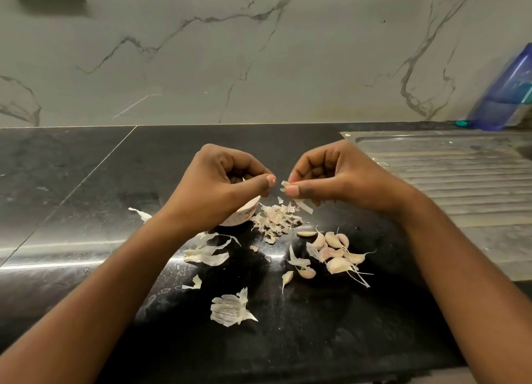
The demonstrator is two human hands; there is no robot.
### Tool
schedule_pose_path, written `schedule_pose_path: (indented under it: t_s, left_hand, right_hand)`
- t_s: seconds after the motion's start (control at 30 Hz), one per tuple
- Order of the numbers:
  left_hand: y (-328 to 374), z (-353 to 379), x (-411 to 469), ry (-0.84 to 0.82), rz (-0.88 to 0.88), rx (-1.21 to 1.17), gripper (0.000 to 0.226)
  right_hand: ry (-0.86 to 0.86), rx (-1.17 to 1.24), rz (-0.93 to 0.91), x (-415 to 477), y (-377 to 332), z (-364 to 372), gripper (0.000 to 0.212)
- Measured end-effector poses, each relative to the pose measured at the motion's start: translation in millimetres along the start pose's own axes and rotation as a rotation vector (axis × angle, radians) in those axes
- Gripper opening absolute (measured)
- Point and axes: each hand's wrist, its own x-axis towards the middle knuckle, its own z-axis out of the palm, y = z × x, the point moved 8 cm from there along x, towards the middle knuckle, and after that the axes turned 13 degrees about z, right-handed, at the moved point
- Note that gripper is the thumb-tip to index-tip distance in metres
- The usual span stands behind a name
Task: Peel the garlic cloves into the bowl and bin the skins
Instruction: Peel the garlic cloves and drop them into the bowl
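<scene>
No readable text or labels appear anywhere.

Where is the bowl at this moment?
Head view: the bowl sits on the black counter just left of centre, mostly hidden beneath the left hand, with the heap of garlic skins immediately to its right.

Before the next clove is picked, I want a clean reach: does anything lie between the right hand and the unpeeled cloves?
Nothing visible does. The right hand, pinching a skin scrap, is above the counter; the unpeeled cloves lie uncovered below it, nearer the person, with only loose skins among them.
</scene>
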Motion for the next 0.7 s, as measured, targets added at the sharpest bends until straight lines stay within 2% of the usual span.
schedule_pose_path:
  t_s: [0.13,0.3,0.53,0.7]
  left_hand:
    - [-1.0,4.7,-1.2,0.013,-0.078,-0.194,0.011]
    - [2.4,9.0,-1.5,0.022,-0.119,-0.347,0.026]
    - [1.6,8.0,-1.5,0.061,-0.118,-0.291,0.027]
    - [-0.1,5.4,-1.5,0.081,-0.133,-0.267,0.023]
  right_hand:
    - [0.073,0.113,-0.089,-0.8,-5.4,-7.2,0.016]
    - [0.056,0.214,-0.1,-0.1,-4.6,-7.0,0.017]
    - [0.134,0.205,-0.102,2.0,-3.3,-6.0,0.016]
    - [0.105,0.193,-0.079,3.2,-3.5,-0.3,0.017]
